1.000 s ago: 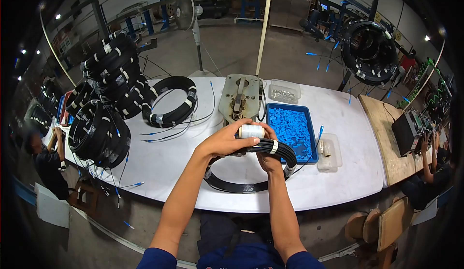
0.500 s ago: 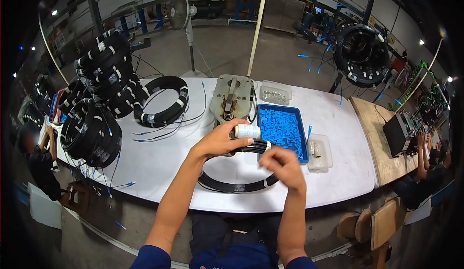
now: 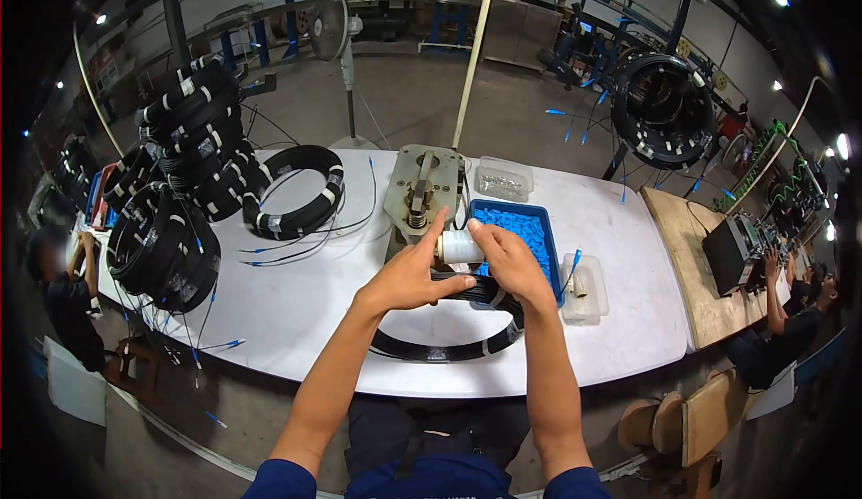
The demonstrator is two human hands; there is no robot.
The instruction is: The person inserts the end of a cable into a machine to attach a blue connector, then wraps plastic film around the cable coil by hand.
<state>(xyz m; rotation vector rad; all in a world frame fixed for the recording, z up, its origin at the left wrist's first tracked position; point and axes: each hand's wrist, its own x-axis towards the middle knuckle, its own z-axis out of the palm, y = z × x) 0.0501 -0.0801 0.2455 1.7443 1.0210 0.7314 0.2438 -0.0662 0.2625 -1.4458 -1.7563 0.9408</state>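
My left hand [image 3: 404, 275] is closed on the upper edge of a coil of black cable [image 3: 440, 353], its thumb lying across the strands and its index finger reaching up beside a white roll of tape [image 3: 461, 248]. My right hand [image 3: 514, 266] is wrapped around the right end of that roll, just above the coil. The fingers behind the roll are hidden. The coil's lower part stands out over the white table [image 3: 296, 319]. Behind the hands is a metal press-like fixture [image 3: 420, 185], and the blue tray [image 3: 557, 270] of small blue pieces is partly covered by my right hand.
Black cable coils [image 3: 184, 149] are stacked at the left, with another coil [image 3: 296, 221] lying nearby. Clear plastic boxes [image 3: 505, 179] stand behind and right of the tray. More coils hang on a rack [image 3: 664, 109]. Other people work at both sides.
My right hand has moved left from the coil's right side and taken hold of the tape roll. My left hand's grip has loosened from the roll, with its thumb still on the coil.
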